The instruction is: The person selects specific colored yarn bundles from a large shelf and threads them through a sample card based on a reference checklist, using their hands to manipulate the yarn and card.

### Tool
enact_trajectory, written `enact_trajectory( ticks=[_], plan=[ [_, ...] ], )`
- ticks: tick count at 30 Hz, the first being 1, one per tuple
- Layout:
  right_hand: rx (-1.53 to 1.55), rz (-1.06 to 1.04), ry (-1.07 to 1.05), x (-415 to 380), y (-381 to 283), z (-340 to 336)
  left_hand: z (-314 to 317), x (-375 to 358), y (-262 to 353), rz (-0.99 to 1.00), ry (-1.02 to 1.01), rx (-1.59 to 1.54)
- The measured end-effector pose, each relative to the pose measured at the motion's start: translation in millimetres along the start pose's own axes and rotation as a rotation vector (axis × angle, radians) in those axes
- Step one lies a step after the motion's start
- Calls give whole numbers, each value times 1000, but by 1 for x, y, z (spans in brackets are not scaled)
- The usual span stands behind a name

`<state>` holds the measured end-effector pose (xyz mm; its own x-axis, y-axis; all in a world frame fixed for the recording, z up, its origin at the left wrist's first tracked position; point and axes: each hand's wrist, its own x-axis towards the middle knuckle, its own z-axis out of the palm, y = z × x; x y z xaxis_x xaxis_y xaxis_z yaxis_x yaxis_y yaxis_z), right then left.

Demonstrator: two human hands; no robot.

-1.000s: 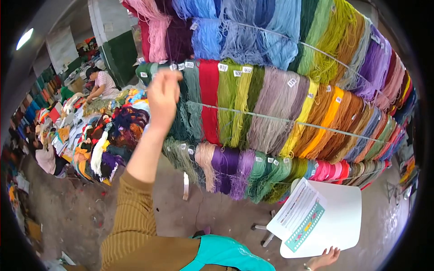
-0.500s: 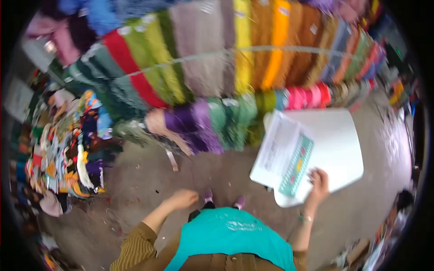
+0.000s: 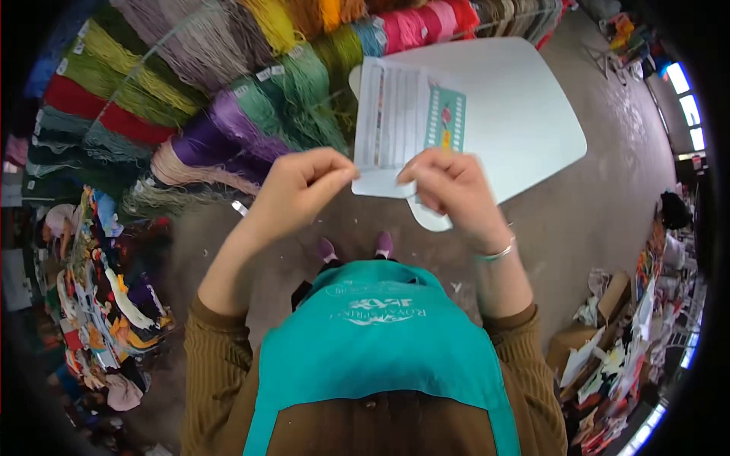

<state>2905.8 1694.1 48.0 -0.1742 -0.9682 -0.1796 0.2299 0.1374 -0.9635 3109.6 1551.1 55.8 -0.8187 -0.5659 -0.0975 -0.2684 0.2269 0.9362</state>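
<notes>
My left hand (image 3: 300, 190) is raised in front of me, thumb and forefinger pinched together. My right hand (image 3: 450, 186) faces it a short gap away, its fingers curled into a pinch. Whatever either pinch holds is too small to make out. Beyond both hands stands a white table (image 3: 525, 121). On its left side lies a printed sheet (image 3: 395, 114), partly covered by my right fingertips in this view. A teal patterned card (image 3: 447, 118) lies along the sheet's right edge.
Hanks of coloured yarn (image 3: 190, 45) hang along a rack at the upper left. A heap of mixed yarn (image 3: 114, 289) lies at far left, with a person (image 3: 61, 220) beside it. Cardboard boxes (image 3: 589, 327) and piled material stand at lower right.
Both hands have come up and closer together in front of me. My right hand has left the card area and moved left. The view has turned and tilted downward.
</notes>
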Motion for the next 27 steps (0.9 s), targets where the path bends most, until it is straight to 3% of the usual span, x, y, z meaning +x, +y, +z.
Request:
enact_trajectory(
  ticks=[1, 4, 11, 14, 16, 18, 19, 21, 24, 27],
  plan=[
    [-20, -88, 37, -4, -6, -10, 1, 4, 7, -107, -51, -56],
    [-20, -208, 192, -21, -23, -41, 11, 16, -15, -55, -85, -281],
    [91, -455, 143, -71, -43, -108, 30, 21, -34, -129, -123, -416],
    [-42, -567, 312, -88, -50, -109, 48, 25, -35, -188, -153, -434],
    [15, -586, 208, -95, -54, -126, 61, 30, -35, -198, -209, -427],
    [608, -591, -156, -99, -55, -136, 77, 34, -30, -239, -273, -426],
    [813, -582, -4, -108, -59, -123, 83, 36, -26, -242, -314, -428],
    [851, -580, -181, -107, -68, -136, 96, 39, -23, -217, -371, -440],
    [736, -620, 48, -123, -79, -151, 114, 46, -30, -172, -496, -486],
    [655, -748, 186, -143, -95, -195, 127, 45, -42, -277, -580, -394]
  ],
)
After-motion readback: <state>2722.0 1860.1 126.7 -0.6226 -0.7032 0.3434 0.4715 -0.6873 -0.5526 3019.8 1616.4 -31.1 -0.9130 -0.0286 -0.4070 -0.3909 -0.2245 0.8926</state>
